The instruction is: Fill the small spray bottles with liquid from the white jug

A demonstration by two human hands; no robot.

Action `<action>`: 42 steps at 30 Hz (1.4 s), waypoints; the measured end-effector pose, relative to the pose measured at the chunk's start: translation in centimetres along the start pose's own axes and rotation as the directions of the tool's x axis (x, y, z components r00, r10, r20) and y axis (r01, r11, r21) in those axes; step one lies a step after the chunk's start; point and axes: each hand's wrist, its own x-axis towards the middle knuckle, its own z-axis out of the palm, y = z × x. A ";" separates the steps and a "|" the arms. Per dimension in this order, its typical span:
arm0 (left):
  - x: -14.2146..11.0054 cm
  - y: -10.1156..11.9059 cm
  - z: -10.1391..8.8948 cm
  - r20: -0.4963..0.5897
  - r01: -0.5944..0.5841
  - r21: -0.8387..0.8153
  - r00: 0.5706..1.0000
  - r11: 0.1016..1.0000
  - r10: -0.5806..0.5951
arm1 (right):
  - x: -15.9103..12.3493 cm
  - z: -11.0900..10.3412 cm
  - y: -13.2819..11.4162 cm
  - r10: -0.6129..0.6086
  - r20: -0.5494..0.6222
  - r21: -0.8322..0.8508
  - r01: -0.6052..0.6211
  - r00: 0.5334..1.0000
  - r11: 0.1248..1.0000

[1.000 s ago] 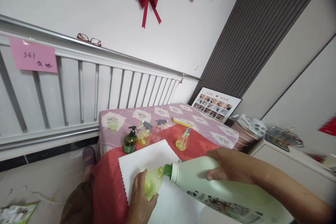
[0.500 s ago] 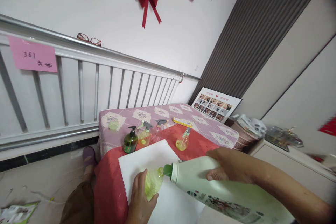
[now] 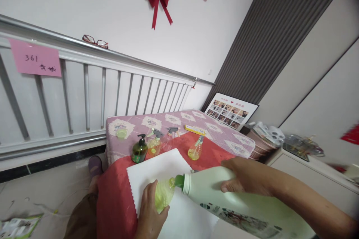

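Left hand (image 3: 150, 211) and right hand (image 3: 239, 179) both grip, the white sheet (image 3: 165, 164) lying below: my right has the big jug (image 3: 207, 181) tipped nearly on its side, my left curls round the small bottle (image 3: 162, 196), its neck at the green spout (image 3: 179, 182), touching or nearly so. I'd call this pouring; the next move wants a steady tilt.

Laid out on a rectangular, lilac floral-covered table (image 3: 224, 136): a round pale-green disc (image 3: 121, 133) at left, a slim yellow-and-white box (image 3: 195, 130) farther right, a red cloth (image 3: 116, 201) nearer, under a scalloped white sheet (image 3: 187, 214).
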 end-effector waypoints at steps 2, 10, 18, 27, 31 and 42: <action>-0.1 0.0 0.0 -0.005 -0.004 0.004 1.000 1.000 0.004 | 0.0 -0.1 -0.1 -0.007 0.039 0.002 0.007 0.999 1.000; -0.1 -0.5 0.4 -0.035 -0.037 -0.019 0.999 0.999 0.036 | -0.2 -0.2 -0.4 -0.025 0.031 0.066 0.023 0.999 0.998; 0.0 -0.4 0.3 -0.026 -0.033 -0.039 0.999 0.999 0.032 | 0.0 0.2 0.2 -0.013 -0.010 0.041 0.013 1.000 0.999; 0.0 -0.4 0.4 -0.035 -0.029 -0.039 0.999 0.999 0.028 | 0.1 0.2 0.2 -0.032 0.015 0.027 0.032 0.999 0.999; 0.0 -0.4 0.5 -0.045 -0.040 -0.044 0.998 0.998 0.038 | 0.1 0.0 0.2 -0.024 0.042 0.008 0.024 0.999 1.000; 0.0 -0.2 0.2 -0.018 -0.031 -0.035 0.999 0.999 0.030 | -0.1 -0.1 -0.1 -0.013 0.059 -0.009 0.013 0.998 1.000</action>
